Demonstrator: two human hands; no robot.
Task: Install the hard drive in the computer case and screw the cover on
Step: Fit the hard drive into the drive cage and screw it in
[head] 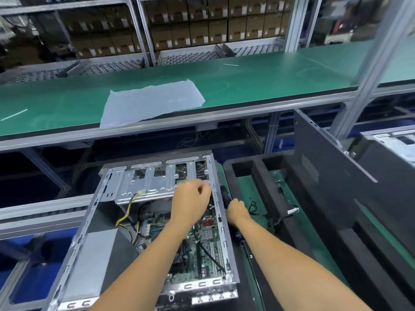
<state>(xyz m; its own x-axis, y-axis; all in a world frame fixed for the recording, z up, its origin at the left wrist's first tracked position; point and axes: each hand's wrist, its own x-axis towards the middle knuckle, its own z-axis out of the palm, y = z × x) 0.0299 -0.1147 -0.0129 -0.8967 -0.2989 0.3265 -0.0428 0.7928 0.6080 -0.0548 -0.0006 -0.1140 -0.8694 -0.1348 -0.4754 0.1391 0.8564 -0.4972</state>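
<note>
I see the computer case [143, 232] lying open on its side at the near edge of the desk [247, 194], motherboard [202, 239] exposed. My left hand [190, 198] reaches into the case's far right corner, fingers curled at the metal drive cage [152, 182]; whether they pinch anything I cannot tell. My right hand [235, 209], just outside the case's right wall, grips a dark tool [224, 194]. The dark side cover [332, 176] leans upright to the right. I cannot make out the hard drive.

open computer case [143, 225], left hand [190, 198] inside (fingers curled)
</note>
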